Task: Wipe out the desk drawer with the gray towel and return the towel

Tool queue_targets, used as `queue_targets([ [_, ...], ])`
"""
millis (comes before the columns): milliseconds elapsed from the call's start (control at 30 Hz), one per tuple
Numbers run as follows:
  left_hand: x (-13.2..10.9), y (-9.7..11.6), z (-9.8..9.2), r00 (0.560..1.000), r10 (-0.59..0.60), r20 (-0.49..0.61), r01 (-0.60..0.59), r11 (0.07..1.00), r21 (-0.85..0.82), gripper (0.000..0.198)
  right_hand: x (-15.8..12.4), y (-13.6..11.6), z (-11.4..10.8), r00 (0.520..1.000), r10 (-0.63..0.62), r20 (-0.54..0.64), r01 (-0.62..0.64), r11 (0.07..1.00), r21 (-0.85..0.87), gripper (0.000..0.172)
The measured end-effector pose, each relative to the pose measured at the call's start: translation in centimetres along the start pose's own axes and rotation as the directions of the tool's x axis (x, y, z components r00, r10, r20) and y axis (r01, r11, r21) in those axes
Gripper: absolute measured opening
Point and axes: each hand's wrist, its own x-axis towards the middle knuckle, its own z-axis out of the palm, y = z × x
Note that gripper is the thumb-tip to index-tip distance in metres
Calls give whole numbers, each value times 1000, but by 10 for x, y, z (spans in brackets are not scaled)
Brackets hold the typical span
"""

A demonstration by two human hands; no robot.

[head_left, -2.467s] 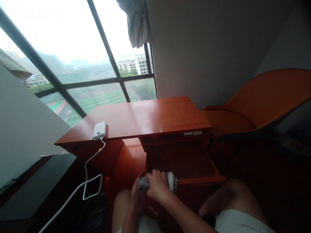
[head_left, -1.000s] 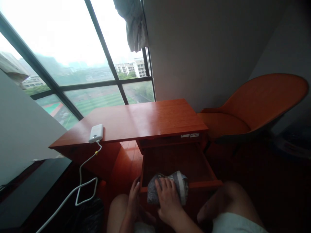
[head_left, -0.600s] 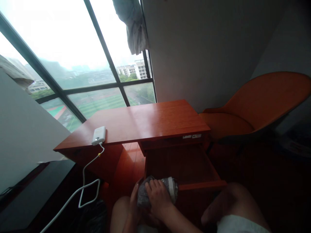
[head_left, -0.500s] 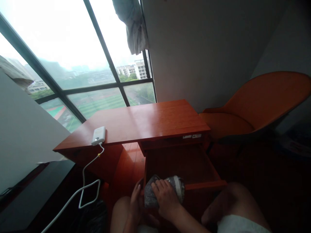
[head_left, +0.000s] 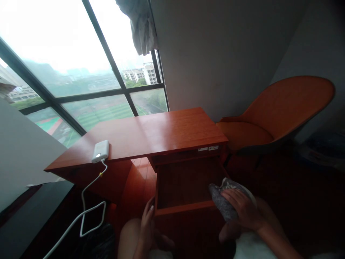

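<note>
My right hand (head_left: 240,207) presses a grey cloth (head_left: 221,203) with a pale edge onto the right front corner of a pulled-out drawer (head_left: 184,208). The cloth is bunched under the fingers and drapes over the drawer's rim. My left hand (head_left: 147,215) grips the drawer's left front corner, its fingers along the outer side. The reddish-brown wooden drawer shows a bare bottom and slides out from under a desk (head_left: 161,133) of the same colour.
A white power bank (head_left: 100,151) lies at the desk's left front edge, its white cable (head_left: 83,198) hanging down and looping. An orange chair (head_left: 283,111) stands to the right. Behind the desk is a window (head_left: 94,97). A dark flat surface (head_left: 35,219) is at lower left.
My right hand has moved the cloth rightward along the drawer front, from its left part to its right corner. My left hand stays at the left corner. The view has shifted slightly.
</note>
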Motion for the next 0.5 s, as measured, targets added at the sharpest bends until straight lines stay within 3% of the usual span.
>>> queue_targets([
  [233,1,2,-5,974,175,-145,-101,905,414,61,-7,1,11,993,70,-94,-73,997,-29,68],
  [367,-6,11,-3,979,195,-63,-140,860,491,55,-12,-2,9,969,174,-174,-162,984,76,59],
  [433,-5,14,-1,975,216,-48,-163,848,504,53,-11,-1,4,932,284,-225,-240,949,206,53],
  [500,-1,15,1,971,234,-48,-177,839,514,52,-10,6,0,848,459,-263,-353,862,364,52],
])
